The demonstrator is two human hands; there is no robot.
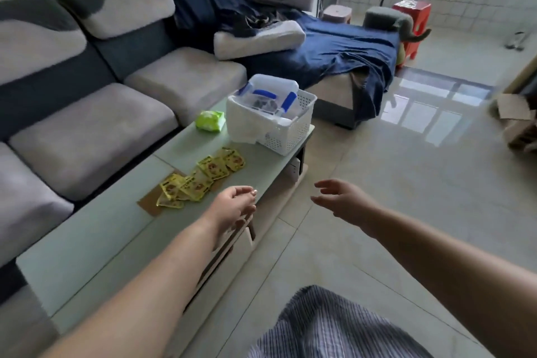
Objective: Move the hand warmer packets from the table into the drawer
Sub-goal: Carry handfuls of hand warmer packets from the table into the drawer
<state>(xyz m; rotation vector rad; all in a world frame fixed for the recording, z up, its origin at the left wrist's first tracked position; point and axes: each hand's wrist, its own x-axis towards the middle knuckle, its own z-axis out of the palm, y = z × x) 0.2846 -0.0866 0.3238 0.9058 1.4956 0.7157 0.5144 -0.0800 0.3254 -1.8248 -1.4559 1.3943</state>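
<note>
Several yellow hand warmer packets (200,179) lie spread in a loose row on the pale green coffee table (96,244), some overlapping a brown card. My left hand (234,208) hovers over the table's front edge, just right of the packets, fingers loosely curled and holding nothing. My right hand (341,200) is out over the floor beyond the table edge, fingers relaxed and spread, empty. Under the table's front edge, below my left hand, runs the drawer front (229,244), which looks closed.
A white perforated basket (290,131) with a clear lidded box in it stands at the table's far end, a green tissue pack (210,120) beside it. A grey sofa (96,122) runs behind the table. Tiled floor (392,171) lies to the right.
</note>
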